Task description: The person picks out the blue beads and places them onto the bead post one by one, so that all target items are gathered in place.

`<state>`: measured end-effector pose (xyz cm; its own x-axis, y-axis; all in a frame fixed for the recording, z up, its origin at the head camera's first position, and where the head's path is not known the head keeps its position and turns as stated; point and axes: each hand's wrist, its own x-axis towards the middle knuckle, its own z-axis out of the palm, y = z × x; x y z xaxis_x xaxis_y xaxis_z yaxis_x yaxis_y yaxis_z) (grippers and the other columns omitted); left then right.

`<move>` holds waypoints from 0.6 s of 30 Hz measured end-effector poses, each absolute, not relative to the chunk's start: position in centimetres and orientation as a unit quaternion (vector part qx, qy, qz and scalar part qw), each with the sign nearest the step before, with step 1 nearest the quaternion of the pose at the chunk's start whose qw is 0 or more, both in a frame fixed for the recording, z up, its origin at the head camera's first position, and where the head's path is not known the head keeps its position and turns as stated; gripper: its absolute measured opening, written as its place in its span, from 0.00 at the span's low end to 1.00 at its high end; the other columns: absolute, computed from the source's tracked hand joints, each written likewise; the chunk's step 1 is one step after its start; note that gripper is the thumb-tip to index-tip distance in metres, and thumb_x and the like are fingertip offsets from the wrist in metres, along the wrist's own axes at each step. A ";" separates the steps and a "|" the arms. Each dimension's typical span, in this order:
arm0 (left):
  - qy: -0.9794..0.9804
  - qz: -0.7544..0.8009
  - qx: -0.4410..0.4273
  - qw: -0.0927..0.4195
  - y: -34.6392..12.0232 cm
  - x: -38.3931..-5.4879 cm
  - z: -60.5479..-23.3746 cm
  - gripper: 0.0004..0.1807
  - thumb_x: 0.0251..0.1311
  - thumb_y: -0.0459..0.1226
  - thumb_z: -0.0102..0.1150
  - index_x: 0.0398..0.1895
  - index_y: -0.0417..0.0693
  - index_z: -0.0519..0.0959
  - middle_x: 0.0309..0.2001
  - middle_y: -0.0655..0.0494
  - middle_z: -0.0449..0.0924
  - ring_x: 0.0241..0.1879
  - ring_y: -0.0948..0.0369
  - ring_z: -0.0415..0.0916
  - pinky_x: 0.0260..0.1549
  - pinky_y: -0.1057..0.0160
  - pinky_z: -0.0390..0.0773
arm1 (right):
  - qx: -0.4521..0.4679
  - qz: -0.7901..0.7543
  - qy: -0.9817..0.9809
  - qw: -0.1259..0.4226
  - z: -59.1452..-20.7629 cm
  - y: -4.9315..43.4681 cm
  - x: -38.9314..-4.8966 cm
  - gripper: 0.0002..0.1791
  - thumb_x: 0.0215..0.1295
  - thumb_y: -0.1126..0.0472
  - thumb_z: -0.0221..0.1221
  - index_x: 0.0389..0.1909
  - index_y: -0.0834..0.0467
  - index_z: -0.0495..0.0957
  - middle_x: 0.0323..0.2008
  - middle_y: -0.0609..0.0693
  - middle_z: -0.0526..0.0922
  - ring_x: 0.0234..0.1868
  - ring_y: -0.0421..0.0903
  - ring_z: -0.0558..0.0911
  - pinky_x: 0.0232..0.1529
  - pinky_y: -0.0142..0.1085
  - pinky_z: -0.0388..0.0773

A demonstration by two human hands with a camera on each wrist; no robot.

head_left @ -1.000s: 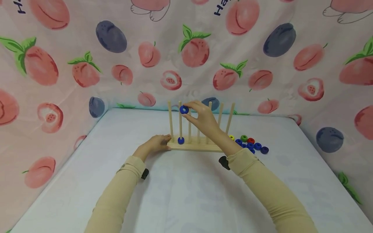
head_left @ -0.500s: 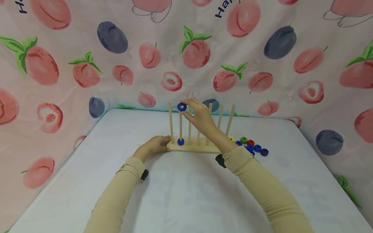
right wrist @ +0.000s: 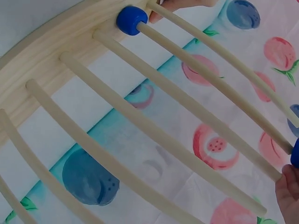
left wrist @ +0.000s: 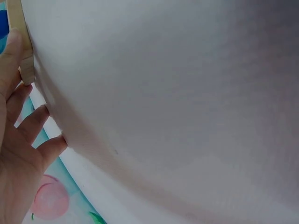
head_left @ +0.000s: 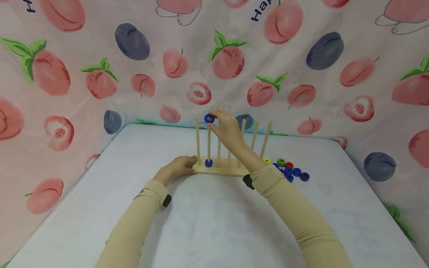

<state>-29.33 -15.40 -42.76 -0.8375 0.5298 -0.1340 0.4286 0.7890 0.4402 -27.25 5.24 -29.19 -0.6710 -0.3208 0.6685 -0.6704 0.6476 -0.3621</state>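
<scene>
A wooden peg rack (head_left: 221,171) with a row of upright pegs stands on the table. My left hand (head_left: 179,165) grips the left end of its base; in the left wrist view the thumb (left wrist: 13,44) lies on the wood and other fingers spread beyond it. One blue bead (head_left: 209,163) sits at the foot of the second peg from the left. My right hand (head_left: 229,130) pinches another blue bead (head_left: 209,118) at that peg's top. In the right wrist view this held bead (right wrist: 295,154) meets the peg tip at the frame's edge; whether it is threaded is hard to tell.
Right of the rack lie several loose blue beads (head_left: 296,172), a green bead (head_left: 281,162), a red bead (head_left: 289,165), a yellow bead (head_left: 266,161) and a dark bead (head_left: 304,176). A fruit-print cloth (head_left: 231,89) hangs behind the white table (head_left: 207,223).
My right hand has moved left and slightly up, bringing the pinched blue bead over the second peg's top. The left hand keeps its grip on the rack.
</scene>
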 end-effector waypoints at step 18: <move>0.937 0.210 0.250 0.124 -15.2 -29.3 -43.0 0.33 0.61 0.43 0.59 0.66 0.36 0.63 0.70 0.44 0.57 0.68 0.39 0.55 0.69 0.44 0.52 | 0.262 0.287 -0.899 0.204 -27.3 5.1 -27.6 0.19 0.65 0.62 0.58 0.54 0.68 0.75 0.49 0.61 0.82 0.49 0.52 0.82 0.51 0.38 0.79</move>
<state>-29.32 -15.21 -43.02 -0.8446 0.5202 -0.1270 0.4159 0.7867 0.4563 -27.59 5.10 -27.33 -0.7804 -0.3531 0.5161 -0.5869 0.6983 -0.4097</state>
